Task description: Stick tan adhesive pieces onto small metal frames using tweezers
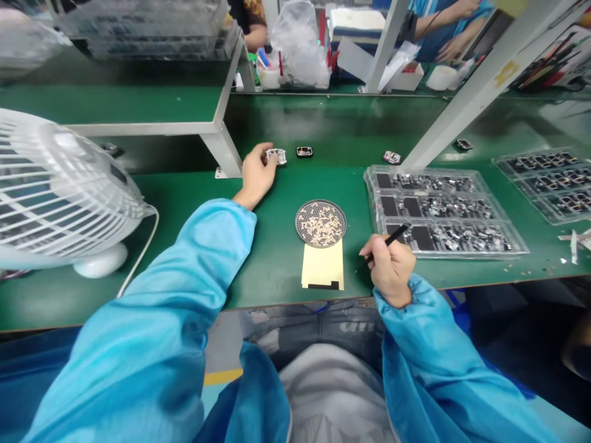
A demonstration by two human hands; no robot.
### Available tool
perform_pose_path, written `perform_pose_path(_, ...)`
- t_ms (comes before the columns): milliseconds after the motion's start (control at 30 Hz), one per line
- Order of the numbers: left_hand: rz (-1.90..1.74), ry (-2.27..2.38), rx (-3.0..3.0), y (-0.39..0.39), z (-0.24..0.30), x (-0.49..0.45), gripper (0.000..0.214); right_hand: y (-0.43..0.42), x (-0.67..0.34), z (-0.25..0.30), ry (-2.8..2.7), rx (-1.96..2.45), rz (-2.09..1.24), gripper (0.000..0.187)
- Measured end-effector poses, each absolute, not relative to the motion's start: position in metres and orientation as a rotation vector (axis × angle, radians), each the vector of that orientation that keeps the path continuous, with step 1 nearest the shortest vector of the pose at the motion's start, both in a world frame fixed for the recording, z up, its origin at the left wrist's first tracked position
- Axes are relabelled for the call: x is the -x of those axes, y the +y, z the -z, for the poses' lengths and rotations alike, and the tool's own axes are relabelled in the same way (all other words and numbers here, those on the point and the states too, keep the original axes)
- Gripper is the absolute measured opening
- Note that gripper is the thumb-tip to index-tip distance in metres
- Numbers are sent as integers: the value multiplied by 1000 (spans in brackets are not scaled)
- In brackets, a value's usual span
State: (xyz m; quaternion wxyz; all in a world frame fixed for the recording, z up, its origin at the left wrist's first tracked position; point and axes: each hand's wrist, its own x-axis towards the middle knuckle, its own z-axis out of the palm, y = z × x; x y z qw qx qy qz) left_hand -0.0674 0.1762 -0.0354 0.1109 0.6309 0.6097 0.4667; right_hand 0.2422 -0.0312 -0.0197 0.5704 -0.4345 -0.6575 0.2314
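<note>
Shiny blue sleeves [138,357] nearest; left fingers [262,148] pinch a small silver-white rectangular part [278,156], best gripped by its rim, right fingers [380,247] pinch a slim black stick [398,234], best angled clear of the transparent plastic tray [373,203] beside them.

It looks like an electronics assembly workshop: a long green bench [272,258] carries a clear compartment tray [372,200] of small metallic parts just beyond the right hand [391,267]. Past the left hand [258,173], a raised shelf [138,101] bears stacked plastic trays [152,27], and a co-worker [431,26] is across the bench.
</note>
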Motion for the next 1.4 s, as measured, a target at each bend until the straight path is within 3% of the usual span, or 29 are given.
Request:
perform_pose_path(167,-1195,1906,-2118,218,35,34,55,-35,-243,32,-1444,1026,-868,32)
perform_pose_path(267,-1105,2034,-2043,230,39,21,68,-29,-237,28,-1381,963,-1053,20)
perform_pose_path(333,-1129,2028,-1988,235,42,20,71,-26,-234,26,-1393,925,-1126,23)
perform_pose_path(500,-1277,1884,-1881,240,42,25,59,-30,-233,21,-1426,902,-1221,24)
perform_pose_path(767,-1086,2029,-1960,233,34,20,35,-59,-243,21,-1545,933,-1154,13)
perform_pose_path(900,-1050,1949,-1944,239,39,23,50,-62,-246,24,-1637,992,-1074,12)
perform_pose_path(1133,-1116,1840,-2002,241,32,21,40,-59,-246,25,-1669,1032,-1098,16)
perform_pose_path(1267,-1204,1614,-1824,212,25,11,49,-58,-246,25,-1666,1028,-1114,17)
perform_pose_path(1400,-1452,1258,-1655,152,19,4,45,-58,-246,24,-1665,1012,-1154,18)
